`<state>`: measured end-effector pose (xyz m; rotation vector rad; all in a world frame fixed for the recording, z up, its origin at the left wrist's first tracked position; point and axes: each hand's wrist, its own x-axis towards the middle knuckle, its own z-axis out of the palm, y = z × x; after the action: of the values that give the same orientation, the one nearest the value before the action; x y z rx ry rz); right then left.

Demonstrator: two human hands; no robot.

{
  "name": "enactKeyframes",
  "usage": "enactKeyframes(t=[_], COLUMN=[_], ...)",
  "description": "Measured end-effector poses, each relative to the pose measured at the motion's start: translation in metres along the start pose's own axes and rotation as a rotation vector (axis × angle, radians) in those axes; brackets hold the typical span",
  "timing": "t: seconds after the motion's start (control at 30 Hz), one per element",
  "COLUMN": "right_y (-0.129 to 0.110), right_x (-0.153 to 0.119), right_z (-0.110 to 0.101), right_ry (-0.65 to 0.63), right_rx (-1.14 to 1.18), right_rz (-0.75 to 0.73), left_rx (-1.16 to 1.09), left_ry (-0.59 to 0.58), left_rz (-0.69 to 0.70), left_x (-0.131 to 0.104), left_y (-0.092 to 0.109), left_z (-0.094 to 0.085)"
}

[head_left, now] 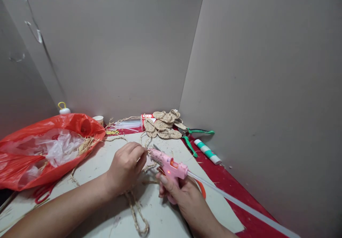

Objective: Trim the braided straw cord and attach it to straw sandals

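Note:
My right hand (181, 191) is wrapped round the handle of a pink hot glue gun (167, 161), its small light glowing orange. A long clear glue stick (240, 204) sticks out of the gun's back end. At the nozzle, my left hand (127, 167) is closed in a pinch on a braided straw cord (137, 215), whose loop hangs below onto the white board (107, 215). The pinched spot is mostly hidden by my fingers. Behind the gun lies a pile of small woven straw soles (162, 125).
On the left a red plastic bag (88, 124) holds straw, with red-handled scissors (44, 193) beside it. Green-handled pliers (191, 147) and a green-and-white tube (207, 152) lie to the right. A paper cup (98, 120) stands at the back. Grey partitions (120, 53) enclose the table.

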<state>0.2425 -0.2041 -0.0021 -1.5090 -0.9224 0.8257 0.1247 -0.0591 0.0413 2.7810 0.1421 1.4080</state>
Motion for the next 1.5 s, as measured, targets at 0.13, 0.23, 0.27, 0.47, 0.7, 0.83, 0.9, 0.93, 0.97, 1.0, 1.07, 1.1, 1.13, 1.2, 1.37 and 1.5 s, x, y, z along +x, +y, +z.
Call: enactKeyframes(t=[0.13, 0.23, 0.27, 0.47, 0.7, 0.83, 0.9, 0.93, 0.97, 1.0, 1.07, 1.1, 1.13, 1.2, 1.37, 1.5], right_y=[0.0, -0.002, -0.003, -0.005, -0.006, -0.005, -0.004, -0.004, -0.004, -0.004, -0.004, -0.004, -0.003, -0.002, 0.002, 0.0], right_x=[0.001, 0.001, 0.001, 0.0, 0.0, 0.002, 0.003, 0.003, 0.003, 0.002, 0.001, 0.001, 0.0, 0.0, 0.004, 0.005], right_z=[-0.001, -0.001, -0.001, 0.001, -0.001, -0.002, -0.001, 0.0, 0.0, 0.001, 0.002, 0.002, 0.002, 0.001, -0.001, 0.0], right_ry=[-0.002, -0.007, -0.009, -0.034, -0.08, -0.099, -0.099, -0.1, -0.097, -0.089, -0.074, -0.069, -0.064, -0.05, -0.011, -0.039], right_rx=[0.008, 0.002, -0.001, 0.031, 0.056, 0.072, 0.096, 0.108, 0.117, 0.124, 0.131, 0.13, 0.127, 0.112, 0.122, 0.111], right_rz=[-0.039, -0.041, -0.04, -0.064, -0.036, -0.025, -0.013, -0.012, -0.013, -0.012, 0.0, 0.003, 0.001, -0.022, -0.049, -0.053], left_rx=[-0.088, -0.137, -0.138, -0.07, -0.059, -0.026, 0.001, 0.013, 0.024, 0.035, 0.066, 0.081, 0.09, 0.078, -0.057, -0.154], left_ry=[0.059, 0.05, 0.042, 0.01, -0.005, -0.012, -0.016, -0.02, -0.023, -0.026, -0.01, 0.004, 0.021, 0.055, 0.096, 0.074], left_rz=[0.057, 0.111, 0.126, 0.16, 0.164, 0.154, 0.155, 0.154, 0.152, 0.149, 0.131, 0.119, 0.11, 0.105, 0.087, 0.079], left_x=[-0.001, -0.008, -0.01, -0.016, -0.011, -0.014, -0.016, -0.017, -0.018, -0.018, -0.016, -0.015, -0.013, -0.01, -0.005, -0.008], left_y=[0.005, 0.012, 0.013, 0.013, 0.013, 0.009, 0.006, 0.005, 0.003, 0.002, -0.003, -0.005, -0.008, -0.012, -0.006, 0.004], left_z=[-0.004, -0.001, 0.0, 0.007, 0.006, 0.01, 0.012, 0.013, 0.013, 0.013, 0.012, 0.011, 0.009, 0.005, -0.004, -0.003])
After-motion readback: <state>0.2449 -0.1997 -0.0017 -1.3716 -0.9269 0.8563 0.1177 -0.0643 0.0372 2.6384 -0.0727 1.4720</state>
